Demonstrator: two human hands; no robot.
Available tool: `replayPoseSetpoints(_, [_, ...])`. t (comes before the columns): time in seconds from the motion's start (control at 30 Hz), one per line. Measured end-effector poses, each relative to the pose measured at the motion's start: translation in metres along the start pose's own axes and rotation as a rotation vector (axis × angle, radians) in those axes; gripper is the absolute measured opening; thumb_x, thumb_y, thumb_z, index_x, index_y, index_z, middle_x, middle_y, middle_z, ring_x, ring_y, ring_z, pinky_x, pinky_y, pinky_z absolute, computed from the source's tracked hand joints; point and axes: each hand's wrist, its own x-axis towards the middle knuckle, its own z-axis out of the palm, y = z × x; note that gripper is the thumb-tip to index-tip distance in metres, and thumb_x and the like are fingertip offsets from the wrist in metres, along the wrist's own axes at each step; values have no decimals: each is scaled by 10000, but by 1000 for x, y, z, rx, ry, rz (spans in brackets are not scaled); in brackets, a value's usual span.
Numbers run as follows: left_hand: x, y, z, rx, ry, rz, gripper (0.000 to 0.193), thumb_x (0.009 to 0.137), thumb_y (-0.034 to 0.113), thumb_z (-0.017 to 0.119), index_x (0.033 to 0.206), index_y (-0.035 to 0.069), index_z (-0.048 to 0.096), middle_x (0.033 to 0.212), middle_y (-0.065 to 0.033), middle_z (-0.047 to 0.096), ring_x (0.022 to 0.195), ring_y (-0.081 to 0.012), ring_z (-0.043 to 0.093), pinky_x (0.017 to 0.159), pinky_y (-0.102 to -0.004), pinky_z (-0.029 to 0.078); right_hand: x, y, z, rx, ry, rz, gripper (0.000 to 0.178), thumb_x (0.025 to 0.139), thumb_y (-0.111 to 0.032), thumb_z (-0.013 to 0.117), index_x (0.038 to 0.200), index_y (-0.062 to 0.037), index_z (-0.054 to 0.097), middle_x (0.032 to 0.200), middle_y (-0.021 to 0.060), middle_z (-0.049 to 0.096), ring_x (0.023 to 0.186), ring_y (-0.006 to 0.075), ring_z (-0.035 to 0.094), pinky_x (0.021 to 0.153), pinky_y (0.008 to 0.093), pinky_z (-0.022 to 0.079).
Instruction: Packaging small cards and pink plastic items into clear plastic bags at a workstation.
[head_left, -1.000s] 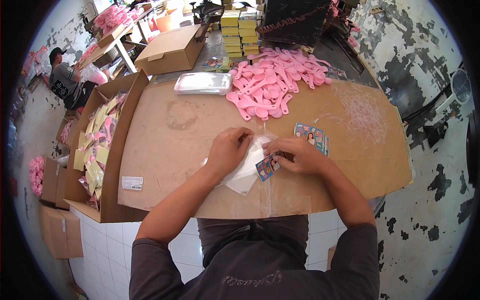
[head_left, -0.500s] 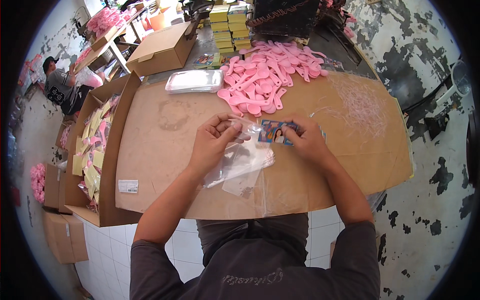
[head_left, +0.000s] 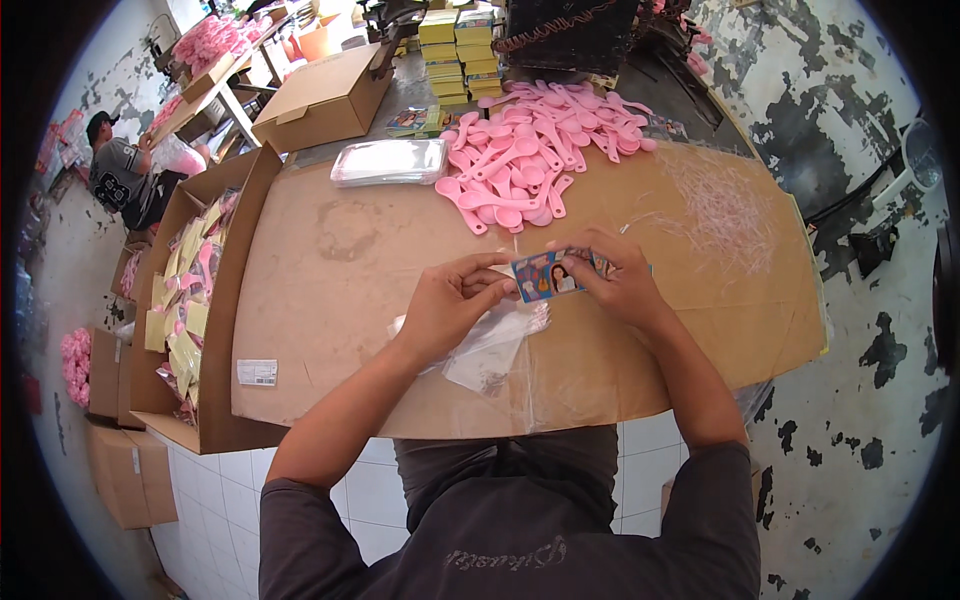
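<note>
My right hand [head_left: 615, 278] pinches a small blue printed card [head_left: 543, 279] between thumb and fingers, with its picture side up. Close against the card's left end, my left hand [head_left: 457, 300] has its fingers closed on a clear plastic bag [head_left: 507, 268], mostly hidden by the fingers. Below the hands, several more clear bags [head_left: 487, 352] lie loosely on the cardboard sheet. Just beyond my hands is a heap of pink plastic spoons [head_left: 530, 150].
A bundle of clear bags [head_left: 388, 163] lies left of the spoons, and stacked cards [head_left: 442, 55] stand behind. An open carton [head_left: 228, 400] of packed spoons is at the left. Thin plastic strips [head_left: 720, 215] are scattered right on the cardboard [head_left: 300, 300]. Another person [head_left: 130, 170] sits far left.
My left hand has moved right and slightly down, bringing the bag up to the card's left end. The card, still in my right hand, has tilted and shifted a little left.
</note>
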Motion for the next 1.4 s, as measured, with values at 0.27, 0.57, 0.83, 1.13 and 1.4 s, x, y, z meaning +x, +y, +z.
replayPoseSetpoints(0.27, [-3,-2,2,204,-101,110,435,969,15,675,1386,-16,553,1029,-113,743,930,-109,698,796,-242,565,0,-17,22,98,-77,-41,342,926,-49,692,1267,-41,665,1007,95,708,850,150,663,740,301,528])
replayPoseSetpoints(0.57, [-3,2,4,103,-17,124,510,981,6,649,1454,-3,458,1065,-143,732,937,-136,713,771,-254,587,-3,-5,20,212,-89,208,256,931,-82,719,1166,13,686,984,68,731,833,88,659,701,244,519])
replayPoseSetpoints(0.83, [-5,1,4,35,-36,105,504,978,37,670,1437,-12,467,1066,-125,722,925,-122,699,787,-267,584,3,-3,22,419,27,179,288,910,-86,731,1180,11,697,953,73,723,807,110,661,697,269,518])
replayPoseSetpoints(1.13, [-4,5,-2,72,2,47,499,977,45,677,1431,-17,480,991,-70,724,862,-77,678,729,-225,554,41,-7,12,-36,-162,117,217,921,-160,707,1092,-27,720,1060,107,685,974,248,654,840,373,515])
replayPoseSetpoints(1.4, [-3,6,-2,-39,64,29,515,950,29,705,1415,-29,493,1009,-81,724,862,-92,690,719,-229,567,75,38,25,-479,22,-249,205,936,-128,675,1113,-36,722,1077,128,691,957,285,651,878,396,504])
